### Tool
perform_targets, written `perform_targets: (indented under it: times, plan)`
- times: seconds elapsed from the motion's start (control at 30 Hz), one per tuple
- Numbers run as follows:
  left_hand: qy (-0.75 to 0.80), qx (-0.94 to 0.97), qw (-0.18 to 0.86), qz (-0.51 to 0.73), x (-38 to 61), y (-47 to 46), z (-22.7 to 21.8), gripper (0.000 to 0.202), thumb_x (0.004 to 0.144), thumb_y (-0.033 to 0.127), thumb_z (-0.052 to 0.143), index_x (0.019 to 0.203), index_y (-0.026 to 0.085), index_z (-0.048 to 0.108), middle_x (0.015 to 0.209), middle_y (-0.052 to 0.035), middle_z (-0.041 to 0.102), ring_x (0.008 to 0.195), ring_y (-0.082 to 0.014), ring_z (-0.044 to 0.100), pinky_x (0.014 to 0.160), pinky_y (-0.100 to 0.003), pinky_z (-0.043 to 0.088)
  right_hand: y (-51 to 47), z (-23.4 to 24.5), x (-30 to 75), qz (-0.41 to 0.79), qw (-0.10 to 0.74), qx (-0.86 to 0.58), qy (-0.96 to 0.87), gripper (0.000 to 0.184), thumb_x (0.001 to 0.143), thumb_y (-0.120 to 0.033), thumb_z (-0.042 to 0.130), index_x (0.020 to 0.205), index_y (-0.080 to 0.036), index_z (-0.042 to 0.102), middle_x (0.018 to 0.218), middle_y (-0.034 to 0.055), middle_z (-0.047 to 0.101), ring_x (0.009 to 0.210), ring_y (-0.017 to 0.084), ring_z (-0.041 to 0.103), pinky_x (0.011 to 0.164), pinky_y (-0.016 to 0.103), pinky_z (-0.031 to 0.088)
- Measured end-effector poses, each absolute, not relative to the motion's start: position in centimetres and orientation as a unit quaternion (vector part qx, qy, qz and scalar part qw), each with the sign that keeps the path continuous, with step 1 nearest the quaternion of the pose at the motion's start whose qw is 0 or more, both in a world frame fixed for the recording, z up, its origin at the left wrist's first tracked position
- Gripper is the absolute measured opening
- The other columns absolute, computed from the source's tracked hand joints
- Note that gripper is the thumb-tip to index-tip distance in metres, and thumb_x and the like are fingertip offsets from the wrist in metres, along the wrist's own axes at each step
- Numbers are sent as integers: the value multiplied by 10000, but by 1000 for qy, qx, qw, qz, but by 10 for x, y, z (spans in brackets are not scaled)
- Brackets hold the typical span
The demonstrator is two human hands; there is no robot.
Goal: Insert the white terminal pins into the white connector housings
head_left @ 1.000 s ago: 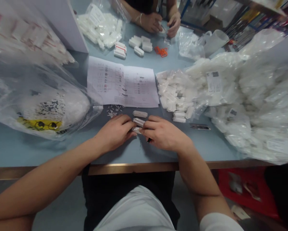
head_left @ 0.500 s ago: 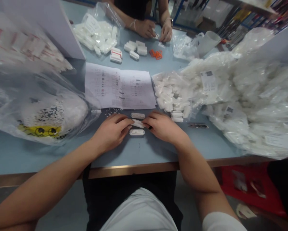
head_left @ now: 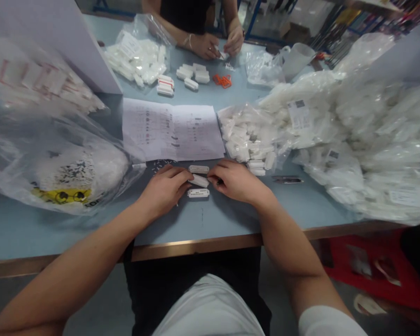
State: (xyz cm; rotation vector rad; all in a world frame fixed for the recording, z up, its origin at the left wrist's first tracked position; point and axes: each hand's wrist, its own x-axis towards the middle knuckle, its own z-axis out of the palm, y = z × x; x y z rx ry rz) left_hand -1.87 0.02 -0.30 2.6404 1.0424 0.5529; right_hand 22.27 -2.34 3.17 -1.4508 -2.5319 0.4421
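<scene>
My left hand (head_left: pixel 166 189) and my right hand (head_left: pixel 235 181) pinch the two ends of a small white plastic connector (head_left: pixel 199 180) just above the blue table (head_left: pixel 213 219). A dark thin tool tip (head_left: pixel 218 182) pokes out under my right fingers. A second white connector (head_left: pixel 198 192) lies flat on the table just below the held one. A third connector (head_left: pixel 199 169) lies just beyond it, near the edge of a printed paper sheet (head_left: pixel 171 130). Tiny white pieces (head_left: pixel 160 164) are scattered left of that.
Large clear bags of white parts lie at left (head_left: pixel 55 158) and right (head_left: pixel 353 135). An open bag of connectors (head_left: pixel 252 135) sits by my right hand, tweezers (head_left: pixel 287 179) beside it. Across the table another person's hands (head_left: pixel 217 44) work near stacked connectors (head_left: pixel 192 77) and orange clips (head_left: pixel 223 80).
The held connector was lifted off the lower one, which now lies alone on the table. My view has tilted so everything sits slightly nearer and lower.
</scene>
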Motion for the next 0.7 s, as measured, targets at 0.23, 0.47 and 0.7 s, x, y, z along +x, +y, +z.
perform_targets:
  times: [0.23, 0.47, 0.7]
  plan:
    - [366, 905, 111, 186, -16, 1, -3, 162, 956, 260, 554, 999, 204, 701, 976, -71, 735, 917, -243, 644, 915, -411, 509, -22, 31, 222, 189, 103, -502, -837, 121, 915, -212, 629, 991, -167, 712, 950, 92, 695, 954, 220, 606, 824, 310, 438]
    - [385, 897, 105, 188, -13, 1, -1, 224, 975, 278, 521, 1062, 185, 706, 991, -98, 744, 933, -261, 647, 920, -436, 522, -18, 25, 221, 191, 109, -529, -819, 162, 919, -149, 557, 977, -169, 708, 983, 100, 706, 961, 221, 615, 820, 316, 436]
    - [408, 888, 82, 196, -13, 1, 1, 264, 986, 286, 495, 1090, 175, 710, 1004, -97, 759, 934, -268, 661, 915, -435, 526, -21, 33, 223, 349, 369, -562, -653, 68, 882, -256, 624, 885, -198, 661, 809, 9, 640, 750, 148, 544, 695, 281, 415]
